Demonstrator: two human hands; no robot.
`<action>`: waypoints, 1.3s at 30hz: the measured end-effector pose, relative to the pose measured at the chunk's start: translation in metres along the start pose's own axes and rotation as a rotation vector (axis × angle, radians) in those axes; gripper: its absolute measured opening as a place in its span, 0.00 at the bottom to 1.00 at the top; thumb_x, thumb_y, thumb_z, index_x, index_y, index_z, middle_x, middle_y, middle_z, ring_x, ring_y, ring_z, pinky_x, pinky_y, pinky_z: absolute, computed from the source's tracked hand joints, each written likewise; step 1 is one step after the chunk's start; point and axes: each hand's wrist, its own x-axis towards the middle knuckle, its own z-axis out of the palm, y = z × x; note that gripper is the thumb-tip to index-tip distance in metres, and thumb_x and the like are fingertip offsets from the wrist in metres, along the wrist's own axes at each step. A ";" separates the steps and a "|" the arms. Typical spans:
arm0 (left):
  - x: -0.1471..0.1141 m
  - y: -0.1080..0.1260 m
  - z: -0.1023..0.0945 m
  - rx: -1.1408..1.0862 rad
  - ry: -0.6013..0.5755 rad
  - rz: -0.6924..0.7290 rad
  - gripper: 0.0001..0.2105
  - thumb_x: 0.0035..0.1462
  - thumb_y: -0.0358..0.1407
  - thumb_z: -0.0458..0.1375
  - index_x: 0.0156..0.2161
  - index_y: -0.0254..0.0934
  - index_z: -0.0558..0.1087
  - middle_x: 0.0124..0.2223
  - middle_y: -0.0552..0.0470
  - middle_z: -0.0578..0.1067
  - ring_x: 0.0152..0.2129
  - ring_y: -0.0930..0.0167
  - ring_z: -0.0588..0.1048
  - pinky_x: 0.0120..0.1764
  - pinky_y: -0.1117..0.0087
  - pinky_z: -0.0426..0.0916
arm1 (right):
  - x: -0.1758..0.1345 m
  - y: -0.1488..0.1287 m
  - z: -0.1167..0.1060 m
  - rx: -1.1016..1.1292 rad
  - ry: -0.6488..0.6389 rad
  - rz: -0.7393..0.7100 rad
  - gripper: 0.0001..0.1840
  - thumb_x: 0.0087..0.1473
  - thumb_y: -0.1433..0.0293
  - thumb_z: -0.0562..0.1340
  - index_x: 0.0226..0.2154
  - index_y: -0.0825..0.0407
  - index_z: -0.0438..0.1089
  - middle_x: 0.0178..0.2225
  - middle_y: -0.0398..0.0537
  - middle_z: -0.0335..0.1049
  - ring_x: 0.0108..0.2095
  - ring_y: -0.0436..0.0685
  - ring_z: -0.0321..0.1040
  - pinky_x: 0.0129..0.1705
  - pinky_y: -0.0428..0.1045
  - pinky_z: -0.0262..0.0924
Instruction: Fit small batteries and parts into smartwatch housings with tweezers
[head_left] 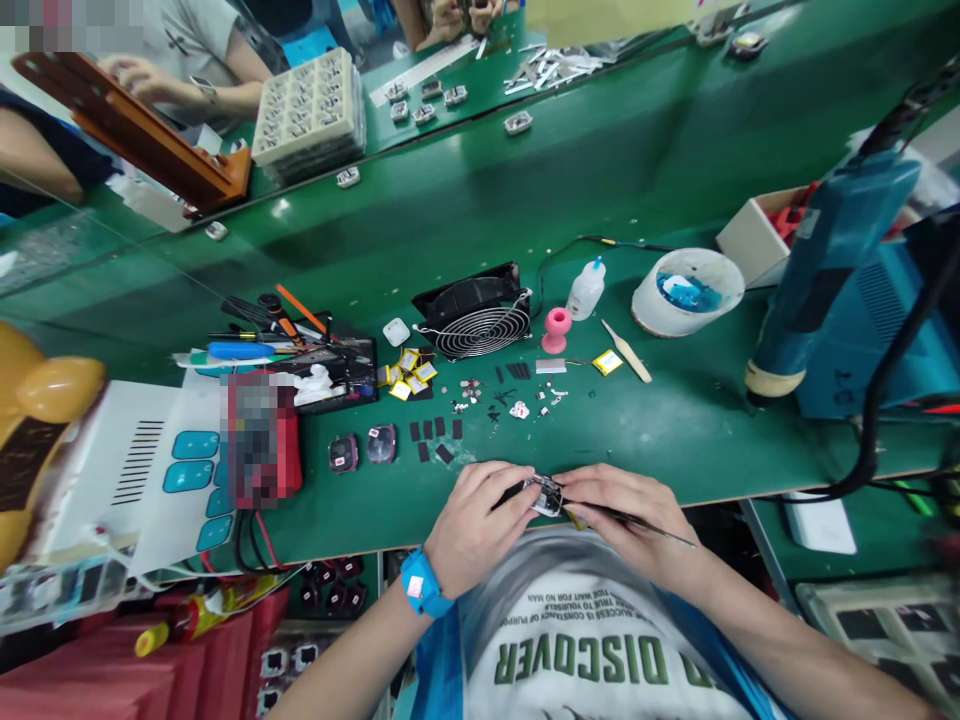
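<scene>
At the table's front edge, close to the torso, my left hand [484, 510] is closed on a small opened electronic device [547, 497], like a smartwatch body with a pale inside. A dark strip shows between the fingers of that hand. My right hand [630, 510] meets the device from the other side, its fingertips at the rim. A slim dark pair of tweezers [660, 530] lies in its grip, the rear end pointing down and right. Below the device hangs a bit of yellow [576, 519], partly hidden by the right fingers.
Small black pads [437, 430], yellow batteries [409, 378] and tiny parts [519, 409] lie ahead. Behind them stand a fan [480, 320], a bottle [586, 290] and a white tub [686, 290]. A red meter [289, 440] is left; a blue hot-air tool [825, 270] is right. Co-workers sit opposite.
</scene>
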 end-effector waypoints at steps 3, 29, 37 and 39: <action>-0.002 -0.001 0.001 0.003 -0.004 -0.007 0.08 0.90 0.35 0.62 0.60 0.40 0.86 0.53 0.45 0.95 0.50 0.63 0.91 0.52 0.60 0.91 | -0.002 0.001 0.002 -0.023 -0.006 -0.006 0.12 0.79 0.77 0.72 0.53 0.45 0.91 0.48 0.51 0.98 0.40 0.64 0.98 0.46 0.51 0.96; 0.000 0.003 -0.002 -0.021 -0.015 -0.016 0.08 0.88 0.33 0.65 0.60 0.37 0.88 0.53 0.43 0.96 0.51 0.62 0.91 0.53 0.61 0.92 | -0.004 0.001 -0.003 0.002 -0.016 0.011 0.14 0.79 0.76 0.72 0.55 0.42 0.90 0.49 0.48 0.99 0.44 0.63 0.99 0.50 0.49 0.95; -0.005 0.002 -0.003 -0.007 -0.072 -0.025 0.09 0.83 0.31 0.71 0.62 0.39 0.88 0.55 0.43 0.96 0.52 0.61 0.92 0.53 0.59 0.91 | -0.005 0.002 -0.002 -0.021 -0.015 0.014 0.09 0.83 0.70 0.72 0.56 0.41 0.89 0.49 0.48 0.98 0.41 0.63 0.98 0.47 0.50 0.95; -0.005 0.002 -0.003 -0.006 -0.064 -0.025 0.08 0.85 0.32 0.69 0.62 0.40 0.88 0.54 0.43 0.96 0.52 0.61 0.92 0.53 0.59 0.91 | -0.005 0.001 0.000 -0.047 -0.028 0.006 0.10 0.83 0.70 0.71 0.57 0.40 0.88 0.50 0.48 0.98 0.42 0.63 0.98 0.47 0.51 0.96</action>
